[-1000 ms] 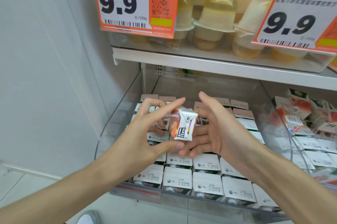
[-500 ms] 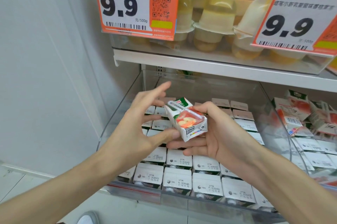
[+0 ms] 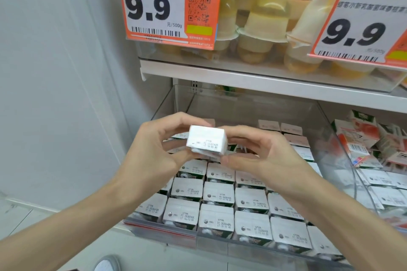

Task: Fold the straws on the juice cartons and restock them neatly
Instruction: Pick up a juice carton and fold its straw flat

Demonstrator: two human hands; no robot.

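A small white juice carton (image 3: 206, 140) is held above the clear plastic bin (image 3: 259, 246), its printed date side turned toward me. My left hand (image 3: 154, 149) grips its left side with thumb and fingers. My right hand (image 3: 259, 156) grips its right side, thumb underneath. The carton's straw is hidden from view. Beneath both hands, rows of upright juice cartons (image 3: 218, 193) fill the bin with white tops showing.
A second bin at the right holds loosely piled juice cartons (image 3: 361, 138). The shelf above (image 3: 264, 81) carries jelly cups (image 3: 262, 28) behind orange 9.9 price tags (image 3: 167, 4). A white wall stands at the left; a shoe (image 3: 108, 263) shows on the floor.
The carton has been turned between both hands, from its fruit-picture face to its white date-printed side. Both hands have closed around it.
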